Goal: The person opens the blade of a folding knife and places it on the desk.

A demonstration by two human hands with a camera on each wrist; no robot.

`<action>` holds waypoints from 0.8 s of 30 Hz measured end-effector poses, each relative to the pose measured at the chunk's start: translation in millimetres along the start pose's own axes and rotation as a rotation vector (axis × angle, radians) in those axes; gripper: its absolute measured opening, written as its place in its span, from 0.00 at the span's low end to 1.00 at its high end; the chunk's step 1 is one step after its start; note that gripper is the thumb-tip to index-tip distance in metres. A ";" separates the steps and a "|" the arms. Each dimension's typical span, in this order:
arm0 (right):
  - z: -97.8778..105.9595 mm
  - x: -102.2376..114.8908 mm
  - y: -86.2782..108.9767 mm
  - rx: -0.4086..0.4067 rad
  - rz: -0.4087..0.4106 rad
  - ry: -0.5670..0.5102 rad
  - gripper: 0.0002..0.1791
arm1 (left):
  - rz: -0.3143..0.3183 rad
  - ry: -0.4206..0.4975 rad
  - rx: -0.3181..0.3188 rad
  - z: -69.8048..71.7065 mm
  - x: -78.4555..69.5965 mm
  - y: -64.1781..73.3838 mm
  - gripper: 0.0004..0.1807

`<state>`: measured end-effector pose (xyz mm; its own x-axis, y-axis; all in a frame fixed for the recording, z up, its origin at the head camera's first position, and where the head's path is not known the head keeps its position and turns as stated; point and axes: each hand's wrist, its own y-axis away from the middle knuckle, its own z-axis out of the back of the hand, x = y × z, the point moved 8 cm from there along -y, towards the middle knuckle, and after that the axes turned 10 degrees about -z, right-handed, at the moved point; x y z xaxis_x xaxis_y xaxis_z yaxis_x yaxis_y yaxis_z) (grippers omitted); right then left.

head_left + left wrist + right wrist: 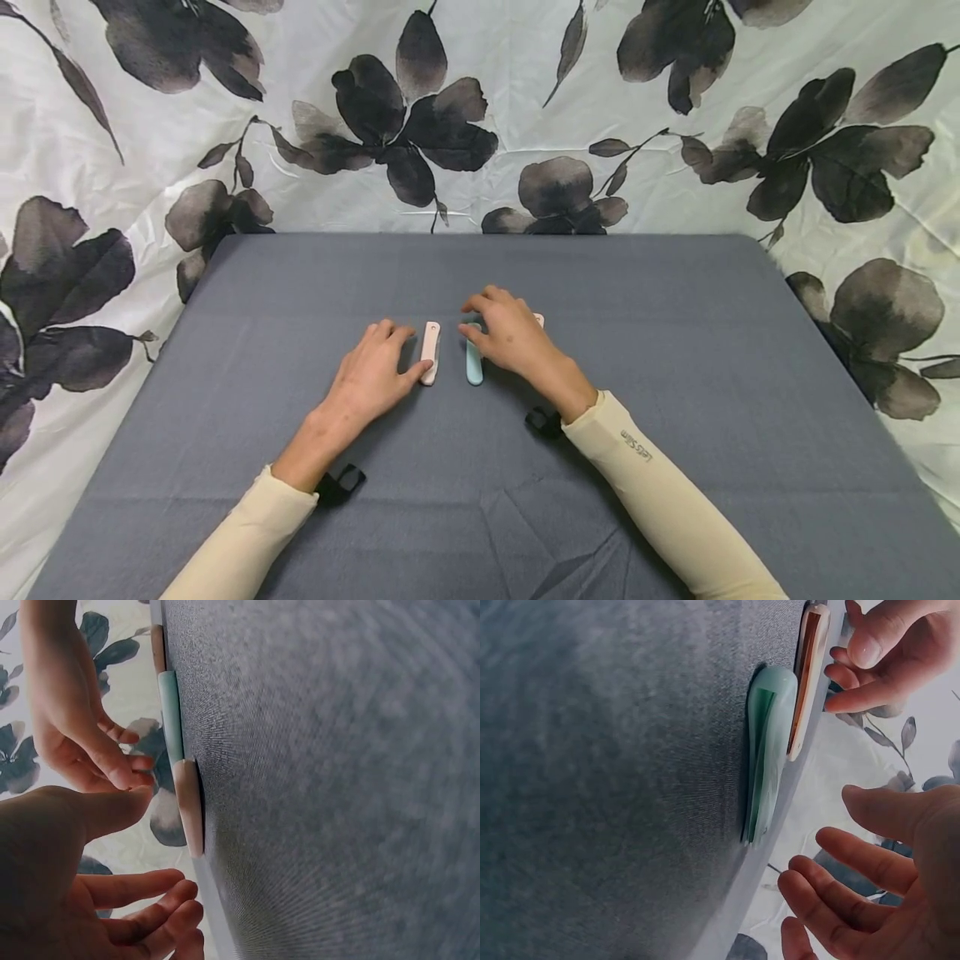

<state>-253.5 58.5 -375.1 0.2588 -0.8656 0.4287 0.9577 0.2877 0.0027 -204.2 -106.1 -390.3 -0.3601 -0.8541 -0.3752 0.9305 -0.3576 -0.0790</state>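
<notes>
On the grey cloth lie slim, round-ended pieces that look like folding handles with a slot along one side. One is pale pink (431,350), with a small hole at its far end. To its right is a teal one (474,367), its far part overlapped by my right hand (510,333). A second pink piece (539,319) shows only an end behind that hand. My left hand (371,371) is beside the first pink piece, its thumb overlapping the near end in the head view. In the wrist views the left fingers (161,889) and right fingers (840,892) are loosely bent, holding nothing.
A grey cloth covers the table (480,467), with creases near the front. Behind it hangs a white curtain (525,108) with dark flowers. Black wrist cameras sit under both forearms, the left one (341,483) close to the cloth. Cream sleeves (667,492) cover the arms.
</notes>
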 end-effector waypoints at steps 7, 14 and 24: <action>-5.2 4.3 -3.5 0.002 0.008 0.013 0.18 | -0.004 0.003 0.021 -6.0 -0.1 2.8 0.33; -9.1 7.0 -4.7 0.010 0.015 0.027 0.18 | -0.010 0.013 0.011 -7.8 -1.1 4.9 0.33; -18.0 9.1 -9.1 0.024 -0.004 0.074 0.18 | -0.009 0.026 0.022 -10.9 -1.8 6.2 0.33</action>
<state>-257.6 40.7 -387.5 0.2640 -0.8944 0.3611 0.9558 0.2927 0.0261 -197.1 -102.6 -400.1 -0.3664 -0.8409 -0.3984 0.9254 -0.3738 -0.0620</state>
